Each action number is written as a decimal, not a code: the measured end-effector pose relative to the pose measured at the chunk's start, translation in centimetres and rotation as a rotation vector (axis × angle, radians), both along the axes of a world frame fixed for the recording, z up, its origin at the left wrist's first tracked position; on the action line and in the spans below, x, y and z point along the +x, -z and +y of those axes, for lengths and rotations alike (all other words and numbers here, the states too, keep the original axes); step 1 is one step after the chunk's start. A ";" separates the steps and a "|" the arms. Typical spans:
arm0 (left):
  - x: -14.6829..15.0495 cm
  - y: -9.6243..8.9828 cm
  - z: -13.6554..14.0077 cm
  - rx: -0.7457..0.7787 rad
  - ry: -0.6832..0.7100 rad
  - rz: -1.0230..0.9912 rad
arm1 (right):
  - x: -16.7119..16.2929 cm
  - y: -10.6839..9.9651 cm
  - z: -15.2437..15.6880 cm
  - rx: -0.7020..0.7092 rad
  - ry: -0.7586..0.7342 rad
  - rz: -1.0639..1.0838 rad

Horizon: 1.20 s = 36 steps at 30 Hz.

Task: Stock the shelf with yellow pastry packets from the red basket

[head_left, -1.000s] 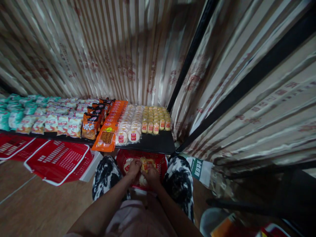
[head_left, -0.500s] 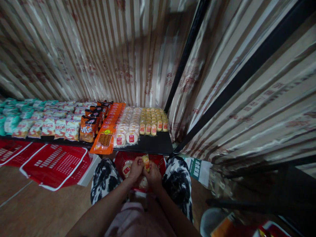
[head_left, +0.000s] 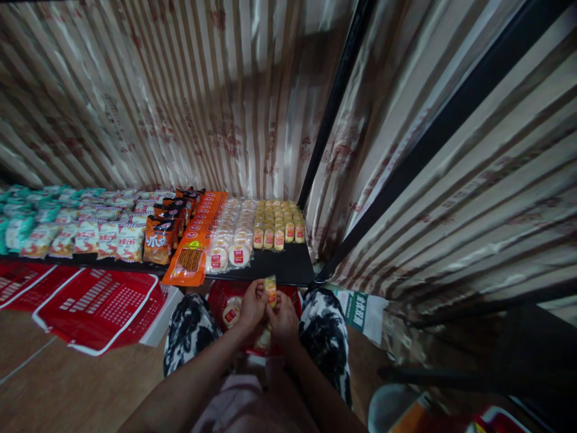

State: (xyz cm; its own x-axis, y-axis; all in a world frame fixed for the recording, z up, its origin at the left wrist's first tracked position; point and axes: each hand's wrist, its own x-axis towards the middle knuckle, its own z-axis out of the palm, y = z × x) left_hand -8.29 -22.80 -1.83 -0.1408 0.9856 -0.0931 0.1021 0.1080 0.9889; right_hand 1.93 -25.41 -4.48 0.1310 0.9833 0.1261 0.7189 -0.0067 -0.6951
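Between my two hands is a small yellow snack packet [head_left: 270, 291] with a red label, held upright. My left hand [head_left: 253, 305] pinches its left side, and my right hand [head_left: 283, 319] grips its lower right. Both hands are over a red basket [head_left: 216, 294] between my knees, where round white-wrapped crackers [head_left: 231, 314] lie. Just beyond, on a black shelf [head_left: 286, 264], stand rows of matching yellow packets [head_left: 279, 231]. Left of those are rows of round white crackers [head_left: 238, 252] in clear wrap.
Further left on the shelf lie a flat orange bag [head_left: 192, 255], orange-black snack bags [head_left: 157, 240], white bags [head_left: 130, 240] and teal packs [head_left: 20, 231]. Red baskets [head_left: 101, 307] stand below at left. A black post [head_left: 336, 111] rises at the shelf's right end before striped curtains [head_left: 252, 90].
Both hands have turned the yellow packet more upright, so its red label shows more clearly. The packet stays above the basket, and the view has shifted slightly.
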 end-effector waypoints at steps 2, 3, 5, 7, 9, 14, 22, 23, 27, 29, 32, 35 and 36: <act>0.3 -0.3 0.5 0.002 -0.025 -0.006 | 0.1 -1.0 0.1 0.022 0.031 0.062; 0.5 -0.6 0.7 0.004 -0.038 0.002 | 0.1 -1.6 0.2 0.029 0.048 0.088; 0.9 -1.1 1.1 0.015 -0.052 0.037 | 0.3 -2.5 0.5 0.030 0.073 0.120; 1.2 -1.8 1.4 0.027 -0.037 0.077 | 0.5 -3.2 0.8 0.030 0.087 0.130; 1.6 -2.6 1.6 0.025 -0.007 0.104 | 0.8 -3.5 1.2 0.038 0.099 0.124; 2.3 -3.4 2.4 0.041 0.028 0.107 | 1.5 -4.0 2.5 0.055 0.136 0.068; 2.9 -3.5 3.6 0.093 0.016 0.186 | 2.1 -4.1 4.5 0.037 0.168 0.076; 3.0 -3.5 3.7 0.089 0.025 0.182 | 2.2 -4.2 4.7 0.038 0.171 0.084; 3.4 -3.3 4.3 0.091 0.041 0.160 | 2.2 -4.6 5.3 0.043 0.186 0.106; 3.6 -3.2 4.5 0.090 0.042 0.148 | 2.3 -4.7 5.6 0.042 0.195 0.106; 3.9 -3.2 5.0 0.075 0.050 0.131 | 2.6 -4.7 6.0 0.056 0.203 0.073; 4.4 -3.3 5.4 0.050 0.047 0.118 | 2.9 -4.4 6.5 0.092 0.215 0.014; 4.5 -3.3 5.6 0.043 0.044 0.121 | 2.9 -4.4 6.6 0.101 0.224 -0.003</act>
State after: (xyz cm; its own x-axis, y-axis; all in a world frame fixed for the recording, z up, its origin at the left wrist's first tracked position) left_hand -3.78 -17.21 1.51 -0.1047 0.9939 -0.0356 0.2244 0.0584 0.9728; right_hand 4.86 -18.78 -0.12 0.3437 0.9122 0.2229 0.7096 -0.0968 -0.6979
